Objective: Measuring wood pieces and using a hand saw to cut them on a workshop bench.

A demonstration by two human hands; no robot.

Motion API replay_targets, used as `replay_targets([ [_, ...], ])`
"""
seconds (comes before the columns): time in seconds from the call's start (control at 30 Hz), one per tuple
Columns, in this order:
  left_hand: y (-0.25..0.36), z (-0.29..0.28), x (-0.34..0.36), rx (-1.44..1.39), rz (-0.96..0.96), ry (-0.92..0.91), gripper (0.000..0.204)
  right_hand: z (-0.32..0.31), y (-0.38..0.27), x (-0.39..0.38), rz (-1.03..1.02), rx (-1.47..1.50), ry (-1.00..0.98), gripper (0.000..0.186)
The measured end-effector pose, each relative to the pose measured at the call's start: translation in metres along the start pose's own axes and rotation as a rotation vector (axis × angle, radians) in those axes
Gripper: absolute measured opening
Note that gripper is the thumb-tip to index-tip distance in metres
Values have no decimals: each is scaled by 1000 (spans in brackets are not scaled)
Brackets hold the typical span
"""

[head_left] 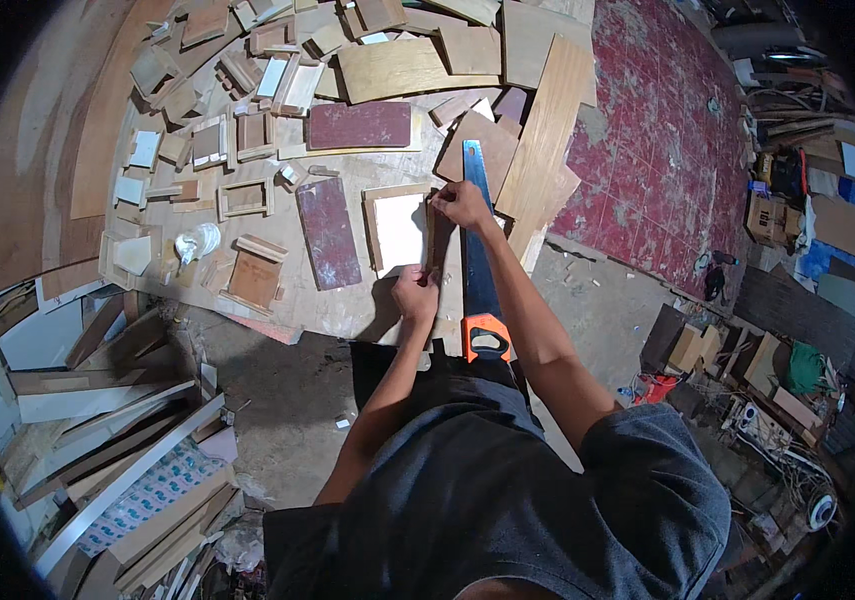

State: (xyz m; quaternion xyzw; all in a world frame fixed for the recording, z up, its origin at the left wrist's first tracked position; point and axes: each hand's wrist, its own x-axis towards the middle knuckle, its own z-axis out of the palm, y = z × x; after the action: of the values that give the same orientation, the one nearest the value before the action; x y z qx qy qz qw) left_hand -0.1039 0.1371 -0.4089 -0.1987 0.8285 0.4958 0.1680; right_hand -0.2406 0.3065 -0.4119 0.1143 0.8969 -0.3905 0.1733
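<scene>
Wooden strips (395, 190) edged the white panel (399, 232), its bottom apparently unfinished, left grip (415, 293) and right grip (460, 205) pinched on its right strip (431, 238).

Any contents of left grip (415, 292) and right grip (461, 205) indistinct; dark shirt (487, 490) partly beyond lower edge

A white-centred wooden frame (371, 235) lies flat on the table (322, 312).

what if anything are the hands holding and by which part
Apparently a wooden strip right of the white panel: right hand at its far end, left hand at its near end.
</scene>
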Motion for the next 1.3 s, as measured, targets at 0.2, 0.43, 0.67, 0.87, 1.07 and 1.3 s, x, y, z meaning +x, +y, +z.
replay_targets([
  [0.2, 2, 4, -1, 29, 19, 44, 30, 4, 9, 1, 15, 62, 25, 26],
  [0.43, 3, 15, -4, -176, -122, 57, 27, 8, 8, 8, 94, 62, 11, 27],
  [0.67, 8, 18, -4, -232, -174, 4, 24, 9, 7, 7, 121, 30, 35, 27],
  [0.87, 11, 20, -1, -212, -139, 20, 23, 10, 0, 2, 121, 20, 125, 27],
  [1.07, 7, 20, 4, -241, -130, 54, 23, 10, -7, -5, 98, 79, 151, 24],
  [1.3, 2, 21, 6, -184, -140, -18, 21, 16, -6, -13, 54, 62, 134, 27],
])
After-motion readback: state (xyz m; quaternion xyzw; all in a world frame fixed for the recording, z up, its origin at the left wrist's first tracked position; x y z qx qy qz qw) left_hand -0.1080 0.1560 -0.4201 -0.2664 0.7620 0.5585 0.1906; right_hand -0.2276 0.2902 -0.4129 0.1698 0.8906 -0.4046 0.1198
